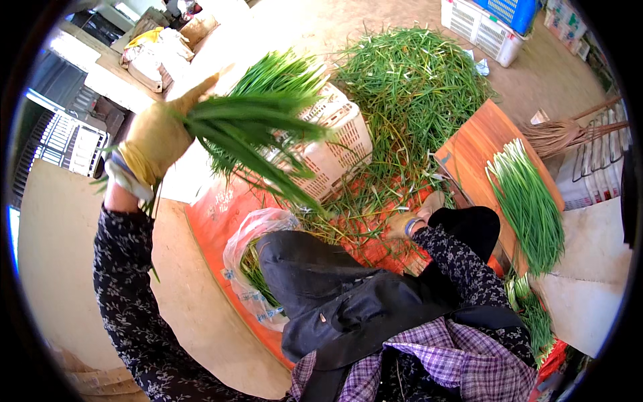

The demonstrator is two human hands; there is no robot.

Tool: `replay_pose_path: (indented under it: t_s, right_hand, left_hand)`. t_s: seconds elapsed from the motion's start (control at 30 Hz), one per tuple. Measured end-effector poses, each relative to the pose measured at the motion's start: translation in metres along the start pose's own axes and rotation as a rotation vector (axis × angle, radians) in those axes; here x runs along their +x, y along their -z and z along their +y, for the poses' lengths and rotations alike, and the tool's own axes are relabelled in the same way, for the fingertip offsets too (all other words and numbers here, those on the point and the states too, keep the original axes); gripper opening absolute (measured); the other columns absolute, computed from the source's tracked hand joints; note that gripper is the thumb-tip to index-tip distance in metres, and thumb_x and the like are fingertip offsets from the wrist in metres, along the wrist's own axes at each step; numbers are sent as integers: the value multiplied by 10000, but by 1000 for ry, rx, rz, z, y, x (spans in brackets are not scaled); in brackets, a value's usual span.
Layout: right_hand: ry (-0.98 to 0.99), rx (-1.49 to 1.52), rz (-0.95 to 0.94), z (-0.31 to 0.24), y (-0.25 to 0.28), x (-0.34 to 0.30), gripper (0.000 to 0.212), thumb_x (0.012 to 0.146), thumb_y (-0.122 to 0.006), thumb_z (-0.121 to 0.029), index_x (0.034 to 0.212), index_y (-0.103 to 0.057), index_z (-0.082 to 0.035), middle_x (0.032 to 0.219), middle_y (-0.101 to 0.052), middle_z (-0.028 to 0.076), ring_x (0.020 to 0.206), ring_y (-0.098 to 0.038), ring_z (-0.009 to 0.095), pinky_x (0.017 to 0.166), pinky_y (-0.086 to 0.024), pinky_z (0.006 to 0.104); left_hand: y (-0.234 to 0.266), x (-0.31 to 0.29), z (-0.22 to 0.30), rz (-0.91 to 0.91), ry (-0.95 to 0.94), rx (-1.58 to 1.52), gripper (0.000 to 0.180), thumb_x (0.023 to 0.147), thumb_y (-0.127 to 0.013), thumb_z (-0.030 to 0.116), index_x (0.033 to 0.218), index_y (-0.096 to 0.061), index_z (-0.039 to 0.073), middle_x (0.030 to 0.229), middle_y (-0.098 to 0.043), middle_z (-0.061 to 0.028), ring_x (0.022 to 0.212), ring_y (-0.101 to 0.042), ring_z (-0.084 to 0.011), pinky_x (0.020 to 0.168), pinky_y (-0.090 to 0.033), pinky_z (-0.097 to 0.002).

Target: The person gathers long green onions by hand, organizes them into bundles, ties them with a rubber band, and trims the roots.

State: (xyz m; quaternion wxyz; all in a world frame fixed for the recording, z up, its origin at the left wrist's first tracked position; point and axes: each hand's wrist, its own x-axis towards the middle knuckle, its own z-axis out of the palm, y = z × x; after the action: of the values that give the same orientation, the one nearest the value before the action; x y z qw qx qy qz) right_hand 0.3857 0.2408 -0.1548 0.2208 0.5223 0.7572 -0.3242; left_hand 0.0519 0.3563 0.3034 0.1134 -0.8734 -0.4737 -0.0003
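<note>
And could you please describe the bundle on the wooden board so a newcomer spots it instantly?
Find the big heap of greens at the top centre, then the orange-brown wooden board to its lower right. The bundle lies mostly on it; its aligned stalks, pale ends toward the top, set it apart from the tangled heap.

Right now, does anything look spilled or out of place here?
Yes: loose green blades lie strewn over the orange sheet, near the greens-filled pale crate. They look untidy beside the neatly aligned bundle on the wooden board.
</note>
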Motion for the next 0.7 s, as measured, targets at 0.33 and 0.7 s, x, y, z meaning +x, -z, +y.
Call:
replay_pose_path:
  t_s: [0.33,0.7]
  right_hand:
    - [571,591,562,-66,199,84,588,918,-511,-550,1209,-596,-46,1170,-621,182,1087,-584,332,944,-450,397]
    - [346,-95,727,-5,283,185,276,929,-487,-359,936,-648,-135,957,-639,81,936,-603,293,838,-482,401]
  left_hand:
    - [-214,44,-43,-67,119,311,762,822,-512,48,1509,-196,146,902,-641,-133,685,-669,-278,596,-554,-399]
    - [-383,54,-65,-174,273,324,856,841,-613,159,1525,-104,87,931,-621,-95,763,-658,-225,634,-542,-345]
